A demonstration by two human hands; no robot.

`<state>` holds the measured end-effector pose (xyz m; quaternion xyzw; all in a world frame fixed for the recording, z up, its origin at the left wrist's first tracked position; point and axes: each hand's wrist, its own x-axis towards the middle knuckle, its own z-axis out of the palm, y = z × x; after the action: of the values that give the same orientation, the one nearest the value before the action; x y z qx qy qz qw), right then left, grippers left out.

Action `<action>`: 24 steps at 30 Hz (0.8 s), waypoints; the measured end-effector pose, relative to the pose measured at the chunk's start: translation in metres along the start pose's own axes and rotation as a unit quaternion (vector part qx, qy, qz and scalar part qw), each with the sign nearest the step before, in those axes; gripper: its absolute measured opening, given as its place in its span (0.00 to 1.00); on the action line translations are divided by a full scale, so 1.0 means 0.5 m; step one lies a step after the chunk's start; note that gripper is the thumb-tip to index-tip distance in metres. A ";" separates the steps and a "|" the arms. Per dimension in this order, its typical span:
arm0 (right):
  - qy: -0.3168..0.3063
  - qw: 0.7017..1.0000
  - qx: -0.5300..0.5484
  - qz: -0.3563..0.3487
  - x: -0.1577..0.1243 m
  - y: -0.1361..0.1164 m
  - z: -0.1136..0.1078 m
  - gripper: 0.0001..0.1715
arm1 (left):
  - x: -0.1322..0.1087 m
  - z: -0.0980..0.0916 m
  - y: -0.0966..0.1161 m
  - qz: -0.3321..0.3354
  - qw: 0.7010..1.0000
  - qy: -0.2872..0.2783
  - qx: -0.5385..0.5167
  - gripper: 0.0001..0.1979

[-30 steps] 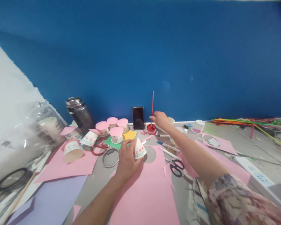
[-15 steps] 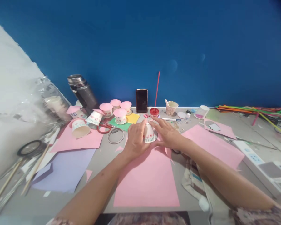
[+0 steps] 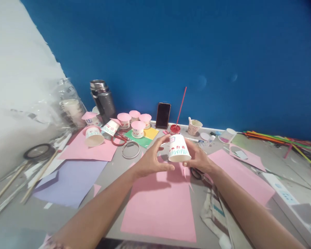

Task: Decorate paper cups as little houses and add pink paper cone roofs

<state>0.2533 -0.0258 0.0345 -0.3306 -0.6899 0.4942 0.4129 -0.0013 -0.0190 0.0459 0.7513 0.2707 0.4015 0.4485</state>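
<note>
An upside-down paper cup [image 3: 180, 148], drawn with red flowers, teal grass and a small window, is held above the table. My right hand [image 3: 199, 157] grips it from the right, thumb by the lower rim and fingers behind. On the cup's left side, my left hand [image 3: 152, 157] is open with thumb and fingers apart; whether its fingertips touch the cup is hard to see. Below both hands lies a pink paper sheet [image 3: 159, 211]. Black-handled scissors [image 3: 196, 173] lie partly hidden under my right wrist.
Several decorated cups with pink paper tops [image 3: 138, 128] stand at the back left, near red-handled scissors [image 3: 118, 139], a tape roll [image 3: 131, 150] and a steel flask [image 3: 103, 100]. A phone [image 3: 163, 116], a red pot [image 3: 175, 129] with a stick and a patterned cup [image 3: 194, 128] stand along the wall.
The cup has been lifted off the table, toward me and slightly right, in my right hand. My left hand has opened wider beside it. The head view has shifted and tilted.
</note>
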 end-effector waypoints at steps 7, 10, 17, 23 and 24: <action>0.010 0.999 0.015 0.031 -0.005 0.006 0.019 0.65 | 0.002 0.033 -0.013 -0.019 0.992 0.034 -0.118 0.36; 0.002 1.000 -0.018 0.025 -0.003 0.018 0.014 0.63 | 0.001 0.039 -0.001 -0.007 0.993 0.057 -0.101 0.34; 0.007 0.984 -0.175 -0.024 -0.005 0.017 -0.008 0.61 | -0.004 0.029 0.005 0.079 0.980 0.090 0.158 0.35; -0.001 0.969 -0.240 -0.054 -0.015 0.019 -0.014 0.61 | -0.002 0.024 -0.018 0.076 0.975 0.081 0.191 0.36; 0.002 0.971 -0.233 -0.048 -0.014 0.014 -0.018 0.59 | -0.001 0.023 -0.019 0.067 0.976 0.086 0.190 0.35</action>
<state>0.2646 -0.0262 0.0273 -0.3853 -0.8003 0.2989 0.3489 0.0075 -0.0203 0.0341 0.8019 0.3282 0.4352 0.2446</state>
